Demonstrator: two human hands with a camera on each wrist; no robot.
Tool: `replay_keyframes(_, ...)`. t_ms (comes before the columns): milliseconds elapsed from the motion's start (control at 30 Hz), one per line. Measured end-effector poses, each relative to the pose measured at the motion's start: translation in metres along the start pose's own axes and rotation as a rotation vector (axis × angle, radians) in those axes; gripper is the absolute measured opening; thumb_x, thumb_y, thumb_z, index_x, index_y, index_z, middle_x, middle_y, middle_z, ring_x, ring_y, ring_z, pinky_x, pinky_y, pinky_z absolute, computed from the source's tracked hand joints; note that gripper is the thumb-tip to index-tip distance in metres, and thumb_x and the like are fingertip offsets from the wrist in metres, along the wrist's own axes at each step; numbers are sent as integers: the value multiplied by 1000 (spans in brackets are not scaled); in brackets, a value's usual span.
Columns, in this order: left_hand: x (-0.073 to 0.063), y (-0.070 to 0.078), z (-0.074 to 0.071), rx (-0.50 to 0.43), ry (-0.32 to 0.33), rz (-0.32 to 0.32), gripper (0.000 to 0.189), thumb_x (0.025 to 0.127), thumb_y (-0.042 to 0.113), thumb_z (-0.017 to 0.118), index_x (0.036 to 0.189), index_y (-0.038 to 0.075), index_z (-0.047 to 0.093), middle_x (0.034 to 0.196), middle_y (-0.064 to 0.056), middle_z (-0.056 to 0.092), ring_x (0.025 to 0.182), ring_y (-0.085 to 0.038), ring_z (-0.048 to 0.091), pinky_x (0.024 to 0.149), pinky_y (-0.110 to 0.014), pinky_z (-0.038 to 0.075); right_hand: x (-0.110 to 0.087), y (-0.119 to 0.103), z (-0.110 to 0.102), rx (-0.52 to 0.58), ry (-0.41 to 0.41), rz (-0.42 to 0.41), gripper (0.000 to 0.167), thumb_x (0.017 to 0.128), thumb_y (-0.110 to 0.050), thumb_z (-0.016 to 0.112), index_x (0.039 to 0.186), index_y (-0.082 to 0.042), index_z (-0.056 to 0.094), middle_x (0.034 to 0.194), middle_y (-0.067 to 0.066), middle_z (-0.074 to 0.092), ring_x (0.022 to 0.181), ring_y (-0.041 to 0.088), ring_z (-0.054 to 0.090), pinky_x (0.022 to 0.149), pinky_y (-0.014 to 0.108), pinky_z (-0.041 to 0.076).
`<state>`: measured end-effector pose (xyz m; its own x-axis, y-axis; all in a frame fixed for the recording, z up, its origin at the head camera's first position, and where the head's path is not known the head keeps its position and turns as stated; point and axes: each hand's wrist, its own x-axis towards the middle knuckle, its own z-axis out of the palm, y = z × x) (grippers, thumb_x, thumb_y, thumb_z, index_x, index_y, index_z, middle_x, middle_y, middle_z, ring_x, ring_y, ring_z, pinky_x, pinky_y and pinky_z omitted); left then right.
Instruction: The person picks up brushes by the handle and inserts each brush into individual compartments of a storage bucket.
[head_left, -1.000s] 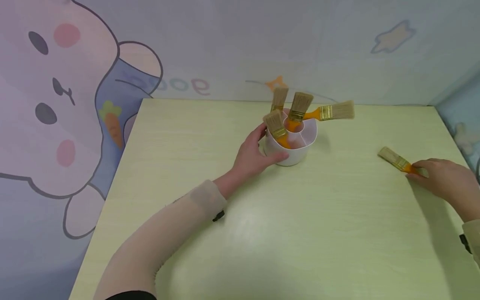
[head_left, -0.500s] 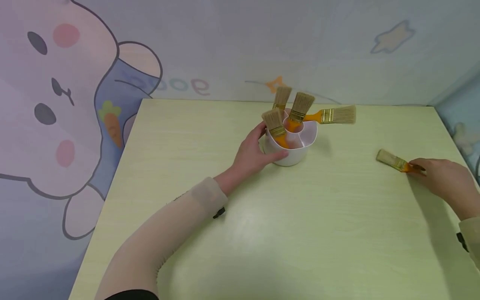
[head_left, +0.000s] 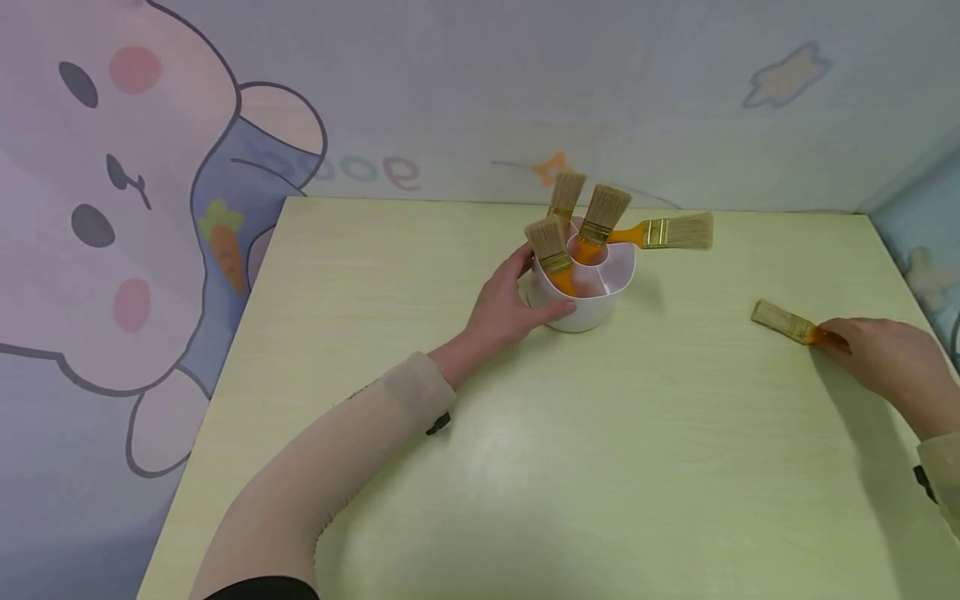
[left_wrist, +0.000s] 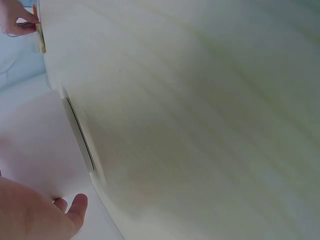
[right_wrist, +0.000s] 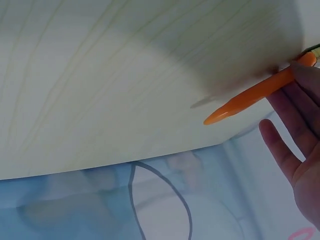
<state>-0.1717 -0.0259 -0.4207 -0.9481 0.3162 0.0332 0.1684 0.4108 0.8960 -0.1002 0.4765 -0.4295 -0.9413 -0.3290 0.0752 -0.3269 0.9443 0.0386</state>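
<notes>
In the head view my left hand (head_left: 501,310) grips the side of a white round organizer cup (head_left: 581,317), thumb across its front and fingers behind its left side. Several flat paintbrushes (head_left: 548,242) with orange handles stand or lean in its compartments, bristles up. One brush (head_left: 684,232) leans far out to the right. At the table's right, my right hand (head_left: 892,362) pinches another paintbrush (head_left: 782,320) by its orange handle, bristles pointing left. The right wrist view shows that handle (right_wrist: 250,99) between thumb and fingers, its end free, near the tabletop.
The pale wood-look table (head_left: 600,467) has its back edge just behind the cup. A cloth backdrop (head_left: 450,92) with a cartoon rabbit hangs behind and at the left. More printed cloth (head_left: 926,258) borders the right edge.
My right hand has shifted the pinched paintbrush slightly, turning its bristles a little flatter. The brush leaning out of the cup has tipped slightly lower. My left hand stays on the cup.
</notes>
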Motion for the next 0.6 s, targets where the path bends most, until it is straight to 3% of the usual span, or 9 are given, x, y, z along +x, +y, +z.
replay_keyframes(267, 0, 1, -1, -15, 5, -4, 98, 87, 39, 91, 166, 18, 37, 162, -2, 50, 149, -20, 47, 124, -42, 38, 8, -10, -10, 125, -127, 109, 30, 92, -9, 82, 113, 10, 73, 92, 24, 76, 75, 43, 70, 67, 61, 55)
replay_keyframes(500, 1, 2, -1, -9, -2, -12, 98, 87, 39, 91, 167, 18, 37, 163, -3, 49, 149, -20, 47, 124, -42, 38, 14, -26, -16, 259, -42, 130, 26, 96, -6, 78, 117, 8, 74, 100, 24, 78, 86, 45, 73, 66, 52, 56)
replay_keyframes(600, 0, 2, -1, -6, -3, -17, 98, 87, 39, 91, 167, 18, 37, 163, -3, 49, 150, -21, 47, 124, -42, 38, 17, -39, -24, 330, -31, 175, 30, 100, -14, 76, 124, 4, 73, 107, 25, 77, 87, 39, 73, 64, 40, 55)
